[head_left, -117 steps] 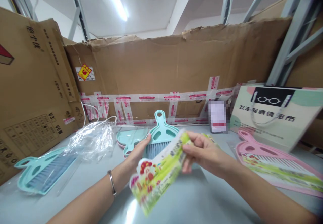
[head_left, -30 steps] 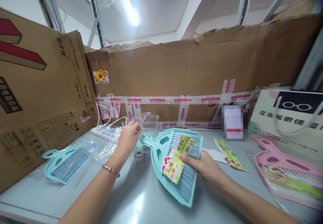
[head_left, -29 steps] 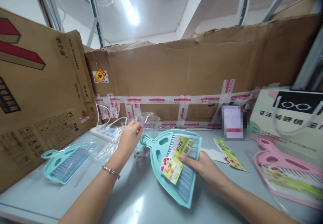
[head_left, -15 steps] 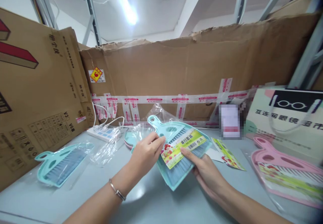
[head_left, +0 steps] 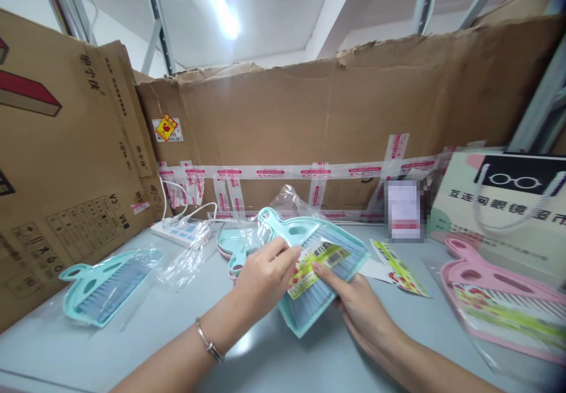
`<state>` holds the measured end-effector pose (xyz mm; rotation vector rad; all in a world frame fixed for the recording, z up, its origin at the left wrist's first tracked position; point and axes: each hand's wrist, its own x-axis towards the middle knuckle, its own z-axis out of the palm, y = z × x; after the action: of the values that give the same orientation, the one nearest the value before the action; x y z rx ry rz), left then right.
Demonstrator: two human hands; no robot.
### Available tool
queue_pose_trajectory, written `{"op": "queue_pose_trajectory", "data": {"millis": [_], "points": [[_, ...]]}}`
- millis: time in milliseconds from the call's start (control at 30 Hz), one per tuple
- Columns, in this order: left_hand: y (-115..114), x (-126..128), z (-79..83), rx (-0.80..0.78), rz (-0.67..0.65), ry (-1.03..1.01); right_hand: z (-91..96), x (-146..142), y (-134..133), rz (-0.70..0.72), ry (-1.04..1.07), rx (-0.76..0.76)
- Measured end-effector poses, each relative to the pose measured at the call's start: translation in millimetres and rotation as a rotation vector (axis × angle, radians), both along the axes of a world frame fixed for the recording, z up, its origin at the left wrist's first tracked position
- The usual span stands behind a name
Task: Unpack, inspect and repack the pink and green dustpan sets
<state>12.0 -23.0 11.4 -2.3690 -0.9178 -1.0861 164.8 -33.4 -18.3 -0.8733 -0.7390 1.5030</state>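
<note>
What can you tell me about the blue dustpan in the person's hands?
The dustpan is pale blue and looks like plastic. It's tilted above the table, its handle pointing toward the back. A blue-bristled brush lies in it, partly covered by a bright card. The right hand holds its side, thumb on the card; the left hand is at the card's other end. Clear plastic shows around the handle.

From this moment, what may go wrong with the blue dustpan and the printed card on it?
The right hand has its thumb on the slanted printed card; if the thumb lifts, the card might slide off the bristles. The clear plastic near the handle looks thin and crumpled, so it might snag or tear. The blue dustpan is tilted, so a loosened grip could let it slip.
</note>
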Motion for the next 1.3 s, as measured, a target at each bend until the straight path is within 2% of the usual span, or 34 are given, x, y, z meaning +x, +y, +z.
{"op": "queue_pose_trajectory", "data": {"millis": [100,167,233,300,333,367,433,500,567,667,833,967,1033,1100,1167,1300], "points": [[-5.8,6.4,-1.1,0.037,-0.100,0.149,-2.2,-2.3,-0.8,-0.011,0.071,0.000],[-9.2,6.5,2.4,0.026,-0.179,0.177,-0.7,-1.6,0.3,-0.065,0.146,0.025],[-9.8,2.2,7.7,0.025,-0.157,0.023,3.5,0.6,2.4,-0.137,0.207,0.041],[-7.1,-3.4,11.3,-0.009,-0.046,-0.289,8.4,3.2,4.4,-0.199,0.245,0.040],[-4.9,-5.1,11.6,-0.076,0.008,-0.464,10.4,4.3,5.1,-0.217,0.258,0.039],[-2.6,-5.6,11.0,-0.198,0.046,-0.623,11.9,5.1,5.5,-0.227,0.268,0.038],[1.0,-2.1,7.4,-0.575,0.024,-0.832,13.0,5.4,5.6,-0.230,0.277,0.040],[2.1,5.8,2.7,-0.981,-0.134,-0.880,12.5,4.0,4.7,-0.218,0.269,0.043],[1.4,14.0,-1.3,-1.206,-0.300,-0.877,11.5,1.9,3.5,-0.200,0.249,0.048],[0.8,18.9,-5.0,-1.223,-0.382,-0.943,11.1,1.6,4.2,-0.176,0.216,0.046],[6.7,7.5,-5.4,-1.202,-0.344,-0.970,10.9,20.2,23.0,-0.242,0.045,-0.045],[11.9,-2.6,-2.9,-1.209,-0.331,-0.956,9.4,40.5,43.5,-0.297,-0.128,-0.005],[13.6,-5.5,-2.3,-1.254,-0.360,-0.966,9.8,46.1,48.5,-0.227,-0.147,0.008],[15.5,-7.1,-2.7,-1.290,-0.345,-0.998,11.2,47.8,49.0,-0.060,-0.131,0.014],[18.5,-8.2,-4.3,-1.312,-0.285,-1.034,13.1,46.7,46.6,0.074,-0.108,-0.006],[28.3,-11.8,-9.9,-1.392,-0.099,-1.120,15.5,44.1,40.4,0.178,-0.097,-0.067]]}}
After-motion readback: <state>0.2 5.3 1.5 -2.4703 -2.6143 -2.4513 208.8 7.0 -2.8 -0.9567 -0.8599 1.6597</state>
